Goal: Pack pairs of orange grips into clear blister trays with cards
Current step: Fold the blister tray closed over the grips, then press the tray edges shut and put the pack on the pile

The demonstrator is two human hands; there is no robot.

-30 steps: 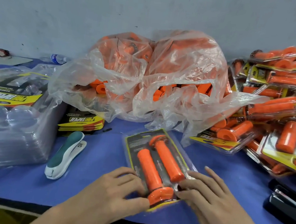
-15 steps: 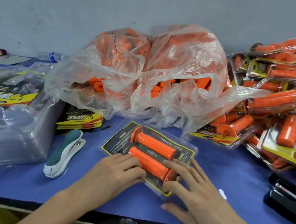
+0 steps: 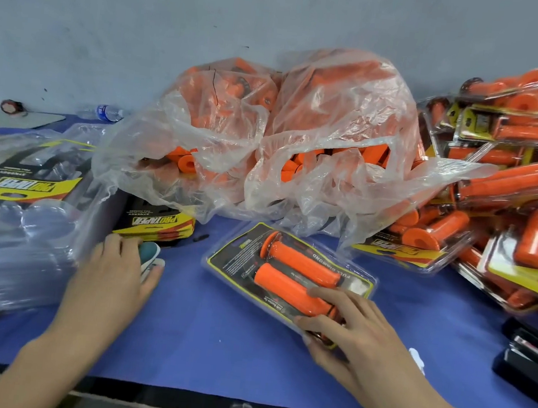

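One blister tray [image 3: 238, 260] lies in the middle of the blue worktop [image 3: 213, 337], already loaded with its card and a pair of orange grips [image 3: 301, 263]. The right hand [image 3: 357, 332] presses on its near end with spread, straight fingers. The left hand [image 3: 111, 273], at centre left, lies over a teal stapler [image 3: 150, 253]; I cannot tell whether it has closed round it. Fastening this tray looks like the step in hand. A heap of finished packs [image 3: 510, 196] fills the right of the frame, but two bags of loose grips [image 3: 267, 144] and a stack of empty trays [image 3: 14, 243] suggest much packing remains.
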